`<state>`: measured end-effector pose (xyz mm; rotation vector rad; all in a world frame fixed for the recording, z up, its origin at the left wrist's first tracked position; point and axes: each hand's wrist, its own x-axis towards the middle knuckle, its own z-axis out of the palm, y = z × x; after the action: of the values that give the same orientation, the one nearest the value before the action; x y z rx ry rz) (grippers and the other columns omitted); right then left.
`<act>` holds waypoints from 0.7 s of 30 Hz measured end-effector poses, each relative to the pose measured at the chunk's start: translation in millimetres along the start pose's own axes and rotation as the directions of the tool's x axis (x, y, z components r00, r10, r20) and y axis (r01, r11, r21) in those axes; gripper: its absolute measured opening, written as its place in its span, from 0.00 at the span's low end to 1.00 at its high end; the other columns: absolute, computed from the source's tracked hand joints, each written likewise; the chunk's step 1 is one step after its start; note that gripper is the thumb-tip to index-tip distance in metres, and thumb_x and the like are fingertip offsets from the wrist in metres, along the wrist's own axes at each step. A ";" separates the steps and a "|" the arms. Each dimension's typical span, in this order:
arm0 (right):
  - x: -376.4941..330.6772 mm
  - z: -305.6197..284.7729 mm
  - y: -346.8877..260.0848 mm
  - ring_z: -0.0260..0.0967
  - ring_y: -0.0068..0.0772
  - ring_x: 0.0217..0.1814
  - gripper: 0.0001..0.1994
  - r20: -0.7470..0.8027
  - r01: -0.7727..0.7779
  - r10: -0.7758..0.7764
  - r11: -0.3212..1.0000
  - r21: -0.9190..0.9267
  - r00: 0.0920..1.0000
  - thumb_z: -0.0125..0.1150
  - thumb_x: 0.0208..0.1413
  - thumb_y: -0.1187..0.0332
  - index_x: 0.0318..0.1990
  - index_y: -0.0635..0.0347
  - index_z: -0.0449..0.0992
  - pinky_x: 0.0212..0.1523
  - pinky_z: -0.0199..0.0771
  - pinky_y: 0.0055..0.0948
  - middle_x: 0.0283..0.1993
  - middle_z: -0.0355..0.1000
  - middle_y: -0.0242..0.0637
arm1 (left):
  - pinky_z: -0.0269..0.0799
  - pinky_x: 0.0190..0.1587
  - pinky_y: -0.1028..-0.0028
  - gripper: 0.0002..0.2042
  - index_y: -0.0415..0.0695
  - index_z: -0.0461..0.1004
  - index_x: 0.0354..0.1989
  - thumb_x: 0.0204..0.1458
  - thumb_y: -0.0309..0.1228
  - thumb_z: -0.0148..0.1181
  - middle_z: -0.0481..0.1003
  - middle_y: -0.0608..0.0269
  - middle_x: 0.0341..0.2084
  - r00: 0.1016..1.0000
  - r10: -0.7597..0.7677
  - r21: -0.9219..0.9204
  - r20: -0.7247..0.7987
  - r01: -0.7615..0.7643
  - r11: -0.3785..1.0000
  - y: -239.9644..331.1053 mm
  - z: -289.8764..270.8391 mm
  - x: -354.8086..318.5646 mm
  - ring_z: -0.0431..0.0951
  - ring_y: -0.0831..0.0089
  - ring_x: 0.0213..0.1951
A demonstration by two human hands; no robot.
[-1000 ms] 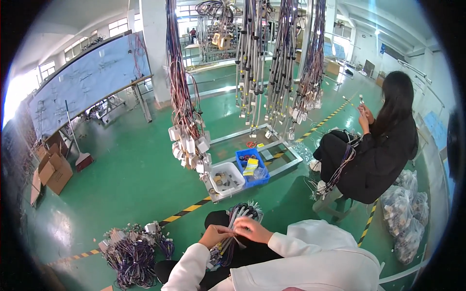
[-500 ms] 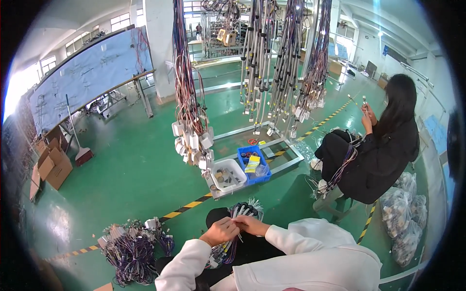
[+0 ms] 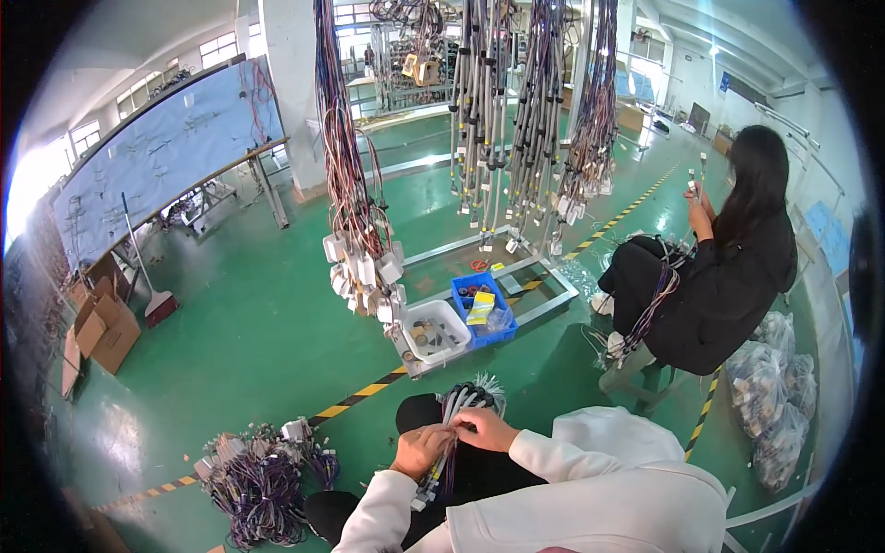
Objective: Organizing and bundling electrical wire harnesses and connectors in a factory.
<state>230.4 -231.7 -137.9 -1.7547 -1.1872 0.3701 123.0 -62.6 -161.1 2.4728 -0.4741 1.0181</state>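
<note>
A bundle of wire harnesses (image 3: 468,396) with grey sleeved cables and white connectors lies across my lap. My left hand (image 3: 423,449) is closed at the near side of the bundle, fingers pinched on a cable. Against it, my right hand (image 3: 486,429) is closed too, and its fingertips meet those of the left at the same spot. The exact piece between the fingertips is too small to make out. Loose purple wires and connectors (image 3: 422,498) hang below my left hand.
A pile of tied harnesses (image 3: 253,484) lies on the floor at left. Ahead stand a white tub (image 3: 435,358) and a blue bin (image 3: 510,337) under hanging harnesses (image 3: 359,212). A co-worker (image 3: 719,276) sits at right beside bulging clear bags (image 3: 772,401).
My hands have shifted slightly and stay together at the bundle; the right hand now arches over the cables. The co-worker's hands have moved a little.
</note>
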 end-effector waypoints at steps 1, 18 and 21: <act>-1.9 -1.4 -0.7 0.71 0.39 0.36 0.05 -0.007 0.052 -0.053 0.987 -0.150 0.999 0.58 0.51 0.73 0.35 0.61 0.75 0.39 0.69 0.35 0.31 0.73 0.37 | 0.77 0.28 0.72 0.10 0.46 0.73 0.30 0.41 0.29 0.68 0.78 0.66 0.33 1.000 -0.020 -0.036 0.005 0.021 0.999 0.9 -1.0 0.1 0.81 0.68 0.30; -59.2 4.3 13.9 0.73 0.28 0.34 0.06 -0.006 -0.141 0.141 0.988 0.061 0.990 0.60 0.56 0.69 0.33 0.63 0.75 0.37 0.71 0.27 0.33 0.75 0.36 | 0.75 0.44 0.72 0.02 0.35 0.73 0.27 0.50 0.17 0.59 0.79 0.49 0.34 0.567 -0.762 -0.783 0.314 0.608 0.129 13.3 -5.3 -32.1 0.79 0.69 0.38; -46.6 7.1 2.6 0.68 0.22 0.37 0.06 -0.007 -0.081 0.087 0.954 0.289 0.996 0.57 0.58 0.70 0.35 0.64 0.75 0.43 0.68 0.24 0.38 0.73 0.32 | 0.72 0.48 0.72 0.02 0.35 0.71 0.32 0.55 0.21 0.55 0.79 0.49 0.37 0.509 -0.757 -0.734 0.409 0.677 0.059 15.6 -10.8 -31.6 0.79 0.69 0.40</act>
<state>204.6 -267.3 -155.1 -1.5528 -0.9914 0.5473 88.3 -65.8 -173.1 1.3354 0.3250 0.2570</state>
